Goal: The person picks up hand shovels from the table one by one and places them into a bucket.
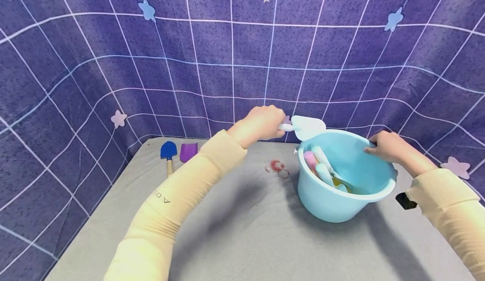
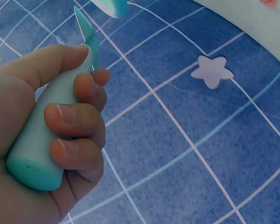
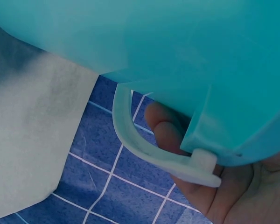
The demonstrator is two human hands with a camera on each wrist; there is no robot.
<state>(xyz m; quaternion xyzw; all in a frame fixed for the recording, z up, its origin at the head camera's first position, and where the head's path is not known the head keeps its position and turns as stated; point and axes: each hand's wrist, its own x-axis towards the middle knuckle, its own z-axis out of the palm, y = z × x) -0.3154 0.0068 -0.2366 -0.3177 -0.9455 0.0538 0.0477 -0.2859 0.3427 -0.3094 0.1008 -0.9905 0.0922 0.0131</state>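
My left hand [image 1: 265,121] grips a pale blue toy shovel [image 1: 308,127] by its handle, fingers curled round it. In the left wrist view the handle [image 2: 49,121] ends in a turquoise cap. The shovel's flat blade is at the far left rim of a light blue bucket [image 1: 333,207]; whether they touch I cannot tell. My right hand [image 1: 388,146] holds the bucket's right rim, thumb inside and fingers outside. The bucket tilts towards me. Inside lie pale-blue-handled tools [image 1: 323,173], a pink piece [image 1: 310,161] and something yellow. In the right wrist view a curved bucket handle [image 3: 144,147] hangs by my fingers.
A blue toy shovel [image 1: 168,150] with a tan handle and a purple piece [image 1: 188,152], partly behind my left sleeve, lie on the grey-covered table [image 1: 242,239]. Red marks [image 1: 277,166] stain the cover. A purple gridded curtain [image 1: 212,78] with stars stands behind. A black object [image 1: 406,201] shows by my right sleeve.
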